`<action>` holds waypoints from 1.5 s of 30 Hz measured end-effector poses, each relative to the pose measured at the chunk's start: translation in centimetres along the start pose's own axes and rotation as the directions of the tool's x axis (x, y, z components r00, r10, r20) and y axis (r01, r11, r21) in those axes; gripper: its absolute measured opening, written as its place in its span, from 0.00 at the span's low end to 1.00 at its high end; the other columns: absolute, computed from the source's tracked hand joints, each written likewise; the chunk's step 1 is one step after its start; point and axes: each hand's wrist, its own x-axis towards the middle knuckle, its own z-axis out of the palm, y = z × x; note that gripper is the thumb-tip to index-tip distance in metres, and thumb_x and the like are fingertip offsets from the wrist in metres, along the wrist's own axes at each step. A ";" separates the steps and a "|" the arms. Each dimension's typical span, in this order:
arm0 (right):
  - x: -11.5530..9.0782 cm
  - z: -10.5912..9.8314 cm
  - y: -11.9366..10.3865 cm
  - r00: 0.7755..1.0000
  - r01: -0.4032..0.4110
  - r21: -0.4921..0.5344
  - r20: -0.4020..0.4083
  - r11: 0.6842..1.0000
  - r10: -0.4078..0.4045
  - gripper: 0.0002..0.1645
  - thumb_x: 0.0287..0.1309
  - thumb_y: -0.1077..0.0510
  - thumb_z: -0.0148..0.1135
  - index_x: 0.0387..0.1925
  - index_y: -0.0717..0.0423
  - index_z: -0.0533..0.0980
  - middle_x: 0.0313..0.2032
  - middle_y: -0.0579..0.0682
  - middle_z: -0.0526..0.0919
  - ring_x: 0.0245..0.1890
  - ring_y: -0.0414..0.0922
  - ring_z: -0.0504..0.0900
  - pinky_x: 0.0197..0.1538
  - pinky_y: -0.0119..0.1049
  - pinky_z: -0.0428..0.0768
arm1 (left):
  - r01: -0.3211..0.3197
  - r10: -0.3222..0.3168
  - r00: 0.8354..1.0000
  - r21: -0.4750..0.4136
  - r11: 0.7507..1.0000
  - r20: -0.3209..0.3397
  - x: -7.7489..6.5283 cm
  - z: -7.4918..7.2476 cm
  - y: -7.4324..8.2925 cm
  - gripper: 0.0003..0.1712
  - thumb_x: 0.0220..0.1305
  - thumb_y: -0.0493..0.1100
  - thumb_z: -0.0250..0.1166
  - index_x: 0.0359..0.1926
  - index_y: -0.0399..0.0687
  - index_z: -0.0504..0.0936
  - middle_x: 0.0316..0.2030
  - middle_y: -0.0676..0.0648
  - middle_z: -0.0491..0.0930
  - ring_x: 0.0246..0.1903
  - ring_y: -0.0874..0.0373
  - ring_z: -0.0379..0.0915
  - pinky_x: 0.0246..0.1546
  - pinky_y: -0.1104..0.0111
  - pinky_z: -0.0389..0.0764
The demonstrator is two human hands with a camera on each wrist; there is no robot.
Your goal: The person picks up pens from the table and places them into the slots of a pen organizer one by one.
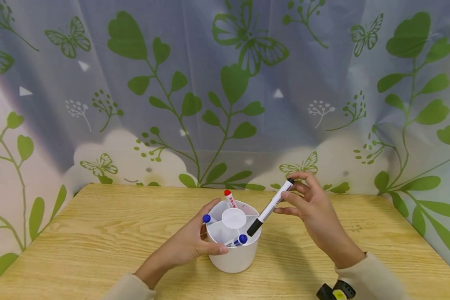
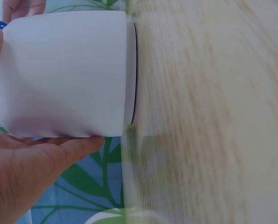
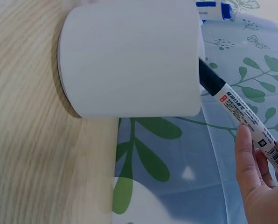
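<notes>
A white round pen holder (image 1: pixel 232 259) with several compartments stands on the table. My left hand (image 1: pixel 189 241) grips it from the left, thumb at the front rim and fingers along the far side; the left wrist view shows the fingers against the holder's wall (image 2: pixel 64 74). Between thumb and fingers my right hand (image 1: pixel 311 208) pinches a black-capped whiteboard marker (image 1: pixel 273 204). The marker slants down leftward, its black cap (image 3: pixel 211 77) at the holder's right rim. Inside the holder are a red marker (image 1: pixel 230 199) at the back, and blue markers at left (image 1: pixel 207 218) and front (image 1: pixel 241 239).
The wooden table (image 1: pixel 127 225) reaches back to a patterned curtain (image 1: pixel 195 104) with green leaves and butterflies. A black band with a yellow-green piece (image 1: pixel 339 293) is at the right wrist.
</notes>
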 end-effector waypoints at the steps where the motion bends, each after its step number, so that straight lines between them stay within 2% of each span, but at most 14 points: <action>1: 0.0 0.1 0.1 1.000 -0.004 -0.005 0.003 1.000 0.004 0.17 0.76 0.66 0.56 0.59 0.49 0.67 0.43 0.45 0.78 0.43 0.41 0.82 0.49 0.47 0.90 | -0.001 0.001 1.000 0.001 1.000 0.000 0.0 0.0 0.0 0.63 0.57 0.41 0.81 0.83 0.58 0.49 0.72 0.42 0.67 0.67 0.44 0.70 0.74 0.44 0.66; 6: -0.1 0.8 0.5 0.999 -0.039 -0.025 0.007 0.999 0.039 0.17 0.76 0.66 0.56 0.58 0.49 0.68 0.43 0.47 0.77 0.44 0.43 0.84 0.49 0.47 0.90 | 0.005 -0.005 1.000 0.009 1.000 0.000 -0.2 0.1 0.1 0.63 0.58 0.43 0.81 0.83 0.58 0.49 0.72 0.43 0.67 0.68 0.44 0.69 0.74 0.43 0.67; 12: -0.1 1.1 1.0 0.996 -0.086 -0.061 -0.010 0.994 0.086 0.17 0.76 0.64 0.58 0.60 0.54 0.67 0.42 0.49 0.79 0.44 0.44 0.85 0.46 0.43 0.90 | 0.009 -0.009 1.000 0.017 1.000 0.008 -0.2 0.1 0.2 0.61 0.60 0.43 0.80 0.83 0.60 0.48 0.73 0.44 0.66 0.68 0.45 0.69 0.72 0.47 0.70; 16: -0.1 1.4 1.2 0.996 -0.094 -0.103 0.001 0.990 0.094 0.17 0.75 0.64 0.58 0.60 0.58 0.67 0.39 0.48 0.82 0.42 0.43 0.86 0.41 0.38 0.87 | 0.000 0.000 1.000 0.018 1.000 0.018 -0.2 0.1 0.3 0.61 0.61 0.43 0.79 0.83 0.60 0.48 0.73 0.43 0.66 0.68 0.45 0.69 0.71 0.49 0.72; 22: -0.1 1.8 1.3 0.993 -0.113 -0.143 0.006 0.983 0.115 0.17 0.75 0.63 0.60 0.59 0.60 0.69 0.37 0.47 0.84 0.40 0.42 0.86 0.37 0.35 0.83 | 0.001 -0.001 1.000 0.021 1.000 0.031 -0.3 0.0 0.3 0.61 0.62 0.45 0.78 0.84 0.61 0.47 0.73 0.43 0.66 0.69 0.45 0.69 0.70 0.51 0.74; 29: 0.0 2.6 1.7 0.992 -0.122 -0.225 0.010 0.967 0.128 0.18 0.74 0.65 0.59 0.61 0.63 0.70 0.40 0.51 0.81 0.39 0.42 0.81 0.36 0.33 0.78 | -0.001 0.001 1.000 0.030 1.000 0.026 -0.3 0.1 0.3 0.60 0.62 0.44 0.78 0.83 0.62 0.48 0.73 0.43 0.66 0.68 0.45 0.70 0.69 0.51 0.75; 39: -0.3 3.0 2.3 0.991 -0.125 -0.249 0.009 0.960 0.132 0.17 0.71 0.66 0.61 0.59 0.63 0.73 0.44 0.53 0.82 0.41 0.43 0.83 0.34 0.31 0.75 | -0.005 0.004 0.999 0.028 1.000 0.033 -0.3 0.1 0.5 0.59 0.63 0.43 0.77 0.83 0.63 0.48 0.73 0.43 0.66 0.69 0.45 0.69 0.70 0.50 0.73; 45: -0.6 3.4 2.6 0.992 -0.124 -0.300 -0.004 0.946 0.129 0.14 0.70 0.64 0.64 0.55 0.62 0.77 0.48 0.56 0.83 0.41 0.43 0.83 0.34 0.32 0.75 | -0.003 0.002 0.999 0.030 1.000 0.033 -0.4 0.1 0.5 0.58 0.63 0.44 0.77 0.83 0.63 0.48 0.73 0.43 0.66 0.68 0.45 0.70 0.69 0.50 0.74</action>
